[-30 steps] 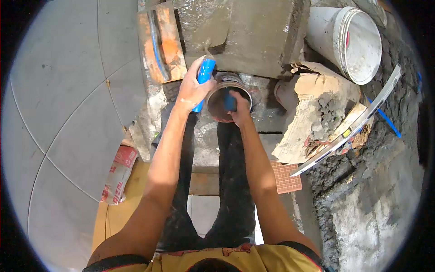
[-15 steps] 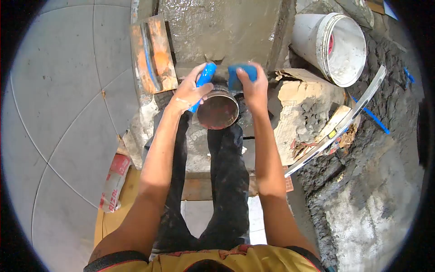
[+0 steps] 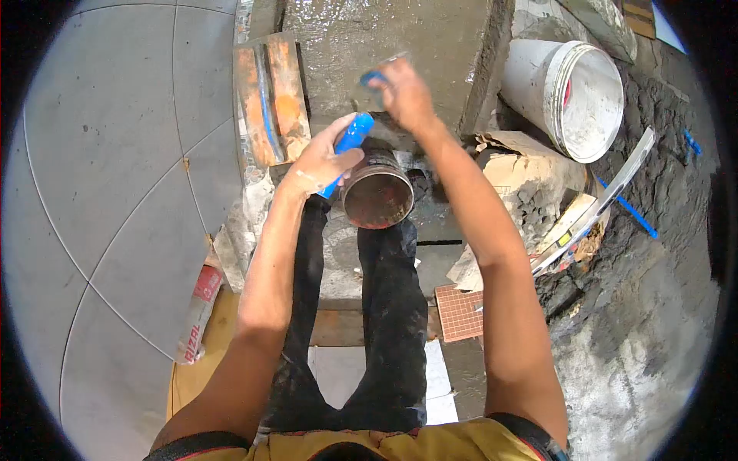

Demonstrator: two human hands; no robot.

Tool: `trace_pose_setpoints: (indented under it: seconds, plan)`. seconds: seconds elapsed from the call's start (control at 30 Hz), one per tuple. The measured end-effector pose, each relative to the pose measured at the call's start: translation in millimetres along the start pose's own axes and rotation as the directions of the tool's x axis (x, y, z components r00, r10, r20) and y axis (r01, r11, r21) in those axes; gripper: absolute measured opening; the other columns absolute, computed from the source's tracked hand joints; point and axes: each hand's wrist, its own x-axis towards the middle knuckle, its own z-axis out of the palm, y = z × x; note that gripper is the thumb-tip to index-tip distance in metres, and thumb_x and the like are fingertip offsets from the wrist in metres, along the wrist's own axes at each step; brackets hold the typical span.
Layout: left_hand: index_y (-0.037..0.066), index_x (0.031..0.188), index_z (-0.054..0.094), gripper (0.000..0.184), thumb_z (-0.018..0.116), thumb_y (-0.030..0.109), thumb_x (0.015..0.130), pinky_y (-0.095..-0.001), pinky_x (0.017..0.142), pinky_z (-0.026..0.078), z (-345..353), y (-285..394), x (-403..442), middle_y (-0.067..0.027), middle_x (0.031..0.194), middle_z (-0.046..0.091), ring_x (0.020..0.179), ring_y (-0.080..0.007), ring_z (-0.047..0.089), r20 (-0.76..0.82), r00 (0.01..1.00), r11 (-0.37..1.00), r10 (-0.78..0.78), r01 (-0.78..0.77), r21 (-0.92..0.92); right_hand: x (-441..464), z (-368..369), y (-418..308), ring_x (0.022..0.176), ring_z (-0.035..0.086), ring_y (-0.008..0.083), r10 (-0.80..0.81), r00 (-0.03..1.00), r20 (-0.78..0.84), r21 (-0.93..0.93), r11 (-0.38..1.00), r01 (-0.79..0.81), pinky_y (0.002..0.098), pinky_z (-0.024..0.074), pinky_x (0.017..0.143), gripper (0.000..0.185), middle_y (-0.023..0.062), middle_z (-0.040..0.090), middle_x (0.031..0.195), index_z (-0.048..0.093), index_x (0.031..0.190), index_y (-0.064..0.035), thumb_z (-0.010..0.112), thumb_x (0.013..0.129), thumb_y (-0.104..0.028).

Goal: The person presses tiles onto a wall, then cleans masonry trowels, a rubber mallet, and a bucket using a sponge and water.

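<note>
My left hand [image 3: 323, 159] is wrapped round the thick blue handle of a tool [image 3: 354, 132]; the tool's working end cannot be made out. Beyond it, my right hand [image 3: 406, 94] is blurred by motion over the wet grey cement surface [image 3: 388, 34]. In its fingers is a blue sponge-like block [image 3: 373, 80], mostly hidden by the hand and smeared. A round, stained bucket [image 3: 378, 198] stands with its mouth toward me, just right of my left hand and between my knees.
At the left lies an orange-worn wooden float [image 3: 287, 92] with a blue handle. To the right are a tipped white bucket [image 3: 530, 81], a torn cement bag [image 3: 530, 165] and a long straightedge [image 3: 626, 161]. Wet mortar [image 3: 653, 200] spreads beyond; a red tile [image 3: 459, 313] lies near my leg.
My right hand has moved forward and left with the blue block, from beside the round bucket to over the wet cement. My left hand keeps its hold on the blue handle.
</note>
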Motion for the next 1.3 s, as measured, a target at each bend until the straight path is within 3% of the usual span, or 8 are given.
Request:
trace_pose_setpoints:
  seconds: [0.13,0.27,0.53,0.67,0.8,1.0,1.13,1.3]
  plan:
    - [0.006,0.149,0.040,0.065,0.067,0.008,0.090,-0.0256,0.048,0.044,11,7,-1,-0.0012,0.081,0.058,0.059,-0.0085,0.053,-0.016,1.000,1.000,0.019,-0.019,-0.010,35,0,5,0.097,0.061,0.0395,0.408,0.804,-0.432,0.022,0.896,-0.443,0.0477,0.0515,0.082,0.026,0.0179,0.063,0.108,0.069,0.103,-0.0044,0.065,0.091,-0.027]
    - [0.006,0.150,0.039,0.065,0.066,0.009,0.091,-0.0260,0.048,0.044,5,-2,-2,-0.0009,0.078,0.057,0.057,-0.0087,0.053,-0.016,1.000,1.000,0.023,-0.023,0.018,4,2,-42,0.100,0.063,0.0412,0.208,0.975,0.074,0.018,0.978,-0.210,0.0508,0.0516,0.085,0.032,0.0199,0.062,0.110,0.068,0.109,-0.0070,0.065,0.092,-0.034]
    - [0.007,0.143,0.044,0.056,0.067,0.011,0.093,-0.0249,0.052,0.048,6,-20,4,-0.0037,0.092,0.063,0.063,-0.0084,0.058,-0.064,0.997,0.997,0.046,-0.042,0.068,-48,-25,-51,0.096,0.062,0.0416,0.644,0.642,-0.416,0.346,0.765,-0.543,0.0484,0.0474,0.084,0.046,0.0245,0.065,0.101,0.062,0.109,0.0030,0.065,0.093,-0.040]
    - [0.004,0.140,0.045,0.054,0.067,0.013,0.091,-0.0243,0.054,0.048,1,-16,7,-0.0034,0.096,0.063,0.065,-0.0098,0.060,-0.169,0.986,0.993,0.017,-0.037,-0.113,-190,20,-123,0.099,0.060,0.0411,0.694,0.709,-0.122,0.334,0.702,-0.629,0.0487,0.0450,0.090,0.040,0.0233,0.063,0.104,0.060,0.110,0.0018,0.064,0.093,-0.034]
    - [0.003,0.140,0.047,0.056,0.067,0.013,0.089,-0.0242,0.052,0.048,10,-13,6,-0.0036,0.090,0.062,0.063,-0.0095,0.059,-0.237,0.969,0.987,-0.071,0.034,-0.158,-239,140,-48,0.119,0.057,0.0397,0.916,0.345,0.206,0.227,0.298,-0.927,0.0465,0.0426,0.103,0.048,0.0241,0.063,0.120,0.059,0.130,-0.0022,0.061,0.094,-0.034]
    - [0.008,0.150,0.040,0.064,0.067,0.012,0.092,-0.0239,0.057,0.053,19,-27,8,-0.0064,0.107,0.062,0.077,-0.0126,0.064,-0.231,0.972,0.973,-0.042,-0.013,-0.230,-205,221,14,0.138,0.042,0.0411,0.651,0.705,0.280,-0.029,0.740,-0.672,0.0476,0.0304,0.117,0.065,0.0179,0.051,0.146,0.051,0.143,-0.0087,0.046,0.096,-0.054]
    - [0.010,0.152,0.037,0.065,0.066,0.010,0.094,-0.0239,0.059,0.053,25,-28,13,-0.0073,0.113,0.061,0.079,-0.0127,0.064,-0.241,0.970,0.977,-0.013,-0.039,-0.209,-205,185,-3,0.136,0.044,0.0423,0.664,0.677,0.316,-0.074,0.729,-0.680,0.0467,0.0309,0.117,0.070,0.0235,0.052,0.143,0.055,0.138,-0.0030,0.051,0.093,-0.057]
    - [0.006,0.148,0.043,0.066,0.070,0.007,0.088,-0.0271,0.075,0.053,20,-27,16,-0.0108,0.122,0.063,0.091,-0.0130,0.063,-0.266,0.963,0.998,0.055,-0.055,0.007,-233,64,-61,0.110,0.062,0.0350,0.772,0.276,0.573,0.273,0.138,-0.952,0.0408,0.0492,0.093,0.050,0.0238,0.061,0.123,0.061,0.122,0.0022,0.063,0.085,-0.031]
